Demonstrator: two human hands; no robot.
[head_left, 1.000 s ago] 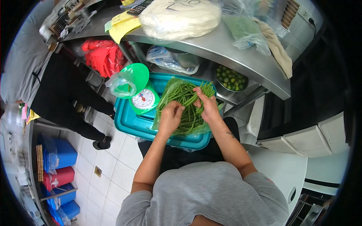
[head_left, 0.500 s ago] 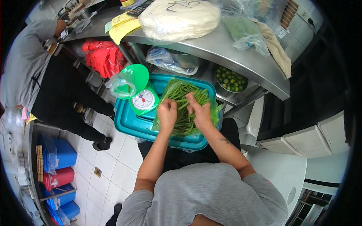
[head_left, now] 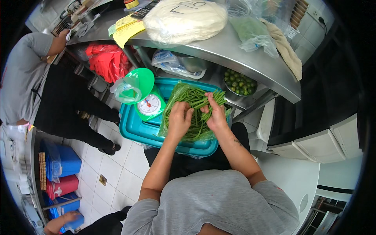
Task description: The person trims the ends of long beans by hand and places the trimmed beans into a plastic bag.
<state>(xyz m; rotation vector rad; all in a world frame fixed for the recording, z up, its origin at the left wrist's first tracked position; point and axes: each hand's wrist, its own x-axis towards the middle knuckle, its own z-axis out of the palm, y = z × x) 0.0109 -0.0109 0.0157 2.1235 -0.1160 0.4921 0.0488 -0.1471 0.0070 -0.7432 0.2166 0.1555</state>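
Observation:
A pile of long green beans (head_left: 200, 126) lies in an opened clear green plastic bag (head_left: 176, 95). My right hand (head_left: 216, 117) is closed around a bunch of the beans, palm turned partly up, with the bean ends sticking out past the thumb. Close beside it, my left hand (head_left: 179, 120) curls over the beans, thumb and fingers drawn together at the bunch's near end; its fingertips are partly hidden. Under the bag is a teal lidded tub (head_left: 131, 127). Left of the bag, on the same lid, stands a green dial scale (head_left: 150, 106) with a plastic bag on its round pan.
Ahead, a steel table (head_left: 250, 62) carries a big bagged white bundle (head_left: 184, 21), yellow papers and a cloth. A pot of small green fruits (head_left: 239, 83) sits beneath it. One person (head_left: 25, 78) stands at left; another person's hand (head_left: 64, 221) shows lower left by blue bins.
My right hand has turned and gathered a bunch of beans, lifting it slightly. My left hand has shifted right toward it. Another person's hand and dark-clothed leg have come in at lower left.

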